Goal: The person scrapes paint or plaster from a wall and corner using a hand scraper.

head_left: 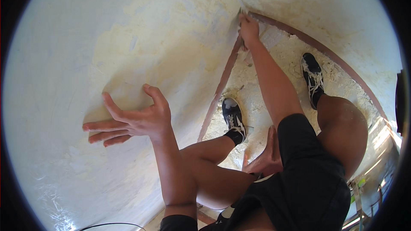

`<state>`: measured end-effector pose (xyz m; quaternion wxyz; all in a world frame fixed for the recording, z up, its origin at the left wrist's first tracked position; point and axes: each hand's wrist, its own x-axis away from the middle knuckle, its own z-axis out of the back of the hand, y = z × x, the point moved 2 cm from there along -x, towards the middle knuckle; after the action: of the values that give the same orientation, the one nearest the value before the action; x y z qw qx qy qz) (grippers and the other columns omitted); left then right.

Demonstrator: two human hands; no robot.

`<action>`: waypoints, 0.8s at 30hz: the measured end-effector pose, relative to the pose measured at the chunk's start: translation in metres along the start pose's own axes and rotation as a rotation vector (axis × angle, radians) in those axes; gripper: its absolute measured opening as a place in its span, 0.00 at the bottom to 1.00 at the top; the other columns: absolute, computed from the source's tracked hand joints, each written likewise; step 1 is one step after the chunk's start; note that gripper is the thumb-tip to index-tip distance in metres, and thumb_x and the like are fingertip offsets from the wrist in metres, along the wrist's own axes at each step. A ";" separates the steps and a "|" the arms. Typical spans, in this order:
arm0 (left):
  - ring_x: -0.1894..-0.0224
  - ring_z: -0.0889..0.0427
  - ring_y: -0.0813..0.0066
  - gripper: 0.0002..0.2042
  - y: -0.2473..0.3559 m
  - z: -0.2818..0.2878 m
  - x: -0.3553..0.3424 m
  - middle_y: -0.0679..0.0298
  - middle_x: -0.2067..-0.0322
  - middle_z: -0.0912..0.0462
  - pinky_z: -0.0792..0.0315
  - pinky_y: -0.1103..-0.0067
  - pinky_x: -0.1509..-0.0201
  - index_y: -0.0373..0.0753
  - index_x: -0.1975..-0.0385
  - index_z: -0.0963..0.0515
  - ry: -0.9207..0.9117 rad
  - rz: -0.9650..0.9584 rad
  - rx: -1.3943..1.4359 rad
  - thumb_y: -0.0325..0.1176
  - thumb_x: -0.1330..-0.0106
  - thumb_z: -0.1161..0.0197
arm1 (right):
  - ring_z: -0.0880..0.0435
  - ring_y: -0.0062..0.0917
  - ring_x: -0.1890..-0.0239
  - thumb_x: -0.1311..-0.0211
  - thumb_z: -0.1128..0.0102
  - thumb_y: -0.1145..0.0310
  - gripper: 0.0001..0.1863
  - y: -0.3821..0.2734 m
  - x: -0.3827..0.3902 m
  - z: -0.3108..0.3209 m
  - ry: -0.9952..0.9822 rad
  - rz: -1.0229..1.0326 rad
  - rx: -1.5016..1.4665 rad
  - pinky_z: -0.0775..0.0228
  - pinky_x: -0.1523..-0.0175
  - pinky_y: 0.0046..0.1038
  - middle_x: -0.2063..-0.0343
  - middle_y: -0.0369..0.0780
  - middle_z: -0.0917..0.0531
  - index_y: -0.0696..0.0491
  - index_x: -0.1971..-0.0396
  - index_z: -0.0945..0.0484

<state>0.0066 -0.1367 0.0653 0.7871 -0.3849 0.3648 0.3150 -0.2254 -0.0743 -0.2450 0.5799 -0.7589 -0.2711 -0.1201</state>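
Fingers spread, my left hand [143, 117] is at the pale, patchy wall [68, 55] on the left, apparently bracing on it. My right hand [249, 30] reaches up to the corner where the walls meet the floor, closed round a small tool [241, 12], mostly hidden, whose thin end is against the corner. A reddish-brown skirting strip [220, 85] runs from that corner along each wall.
My two black shoes [231, 115] [311, 75] rest on the floor [282, 68], which is strewn with pale debris. What looks like another person's hand [261, 160] is low between my legs. A thin cable [109, 224] and blurred clutter [364, 196] lie along the lower edges.
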 end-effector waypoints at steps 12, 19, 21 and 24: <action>0.32 0.80 0.33 0.41 0.004 -0.001 -0.001 0.39 0.32 0.70 0.75 0.34 0.41 0.45 0.36 0.41 0.005 -0.026 0.018 0.44 0.55 0.34 | 0.29 0.26 0.84 0.36 0.47 0.56 0.20 -0.002 0.009 -0.009 -0.002 -0.035 -0.057 0.34 0.77 0.30 0.83 0.36 0.26 0.47 0.46 0.23; 0.32 0.80 0.32 0.41 0.007 0.004 -0.003 0.39 0.32 0.70 0.75 0.34 0.41 0.44 0.37 0.40 -0.004 0.019 0.008 0.44 0.55 0.34 | 0.24 0.31 0.83 0.35 0.51 0.54 0.22 0.030 0.006 -0.003 0.002 0.130 0.193 0.31 0.74 0.37 0.83 0.44 0.25 0.56 0.54 0.21; 0.32 0.80 0.32 0.41 0.015 0.001 0.000 0.39 0.32 0.70 0.75 0.34 0.42 0.44 0.37 0.40 0.021 0.008 0.061 0.45 0.55 0.34 | 0.32 0.19 0.85 0.34 0.48 0.60 0.15 0.036 -0.011 0.009 0.078 0.175 0.125 0.38 0.79 0.25 0.83 0.33 0.28 0.58 0.62 0.21; 0.32 0.80 0.32 0.41 -0.001 0.003 -0.003 0.39 0.32 0.70 0.76 0.34 0.42 0.44 0.37 0.41 -0.018 0.026 0.007 0.45 0.55 0.34 | 0.32 0.17 0.85 0.34 0.49 0.60 0.17 -0.005 -0.002 -0.005 -0.048 0.027 0.003 0.38 0.79 0.24 0.83 0.33 0.29 0.56 0.55 0.21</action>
<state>0.0068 -0.1349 0.0694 0.7877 -0.3745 0.3636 0.3271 -0.2290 -0.0788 -0.2403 0.5760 -0.7641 -0.2751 -0.0935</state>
